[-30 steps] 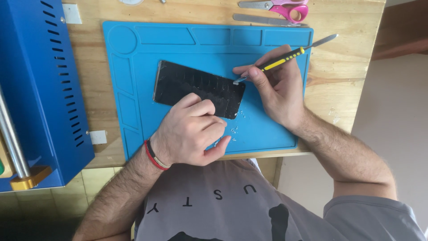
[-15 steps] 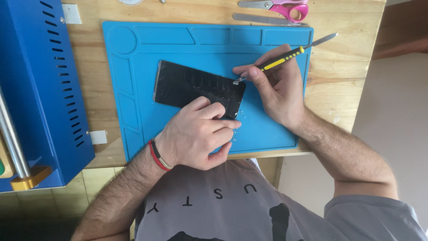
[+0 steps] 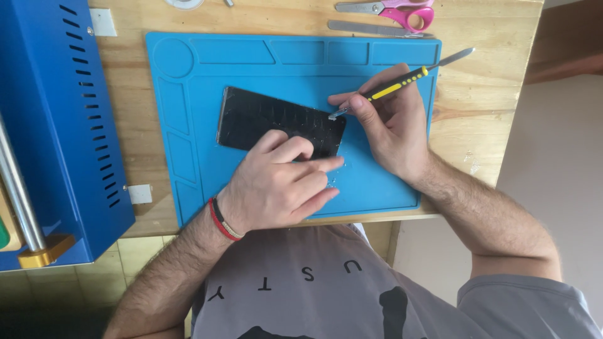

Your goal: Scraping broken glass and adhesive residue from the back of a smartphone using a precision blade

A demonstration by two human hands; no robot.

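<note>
My left hand [image 3: 276,185] presses flat on the near edge of the phone screen [image 3: 276,119], fingers spread and gripping nothing, just pinning the dark cracked panel where it lies in the middle of the blue mat [image 3: 377,182]. My right hand [image 3: 389,129] is closed around a yellow-and-black pry tool [image 3: 402,81] like a pen, its metal tip touching the screen's right-hand corner. To do this well I judge the tip should stay low and shallow at the edge while the left hand bears down evenly, since the glass already looks shattered and could flake. Small bright specks lie on the mat just near the screen's right end. Beyond the mat's far edge lie pink-handled scissors [image 3: 402,9] and a flat metal bar [image 3: 370,28]; a blue machine [image 3: 56,125] stands to the mat's left, well apart.
</note>
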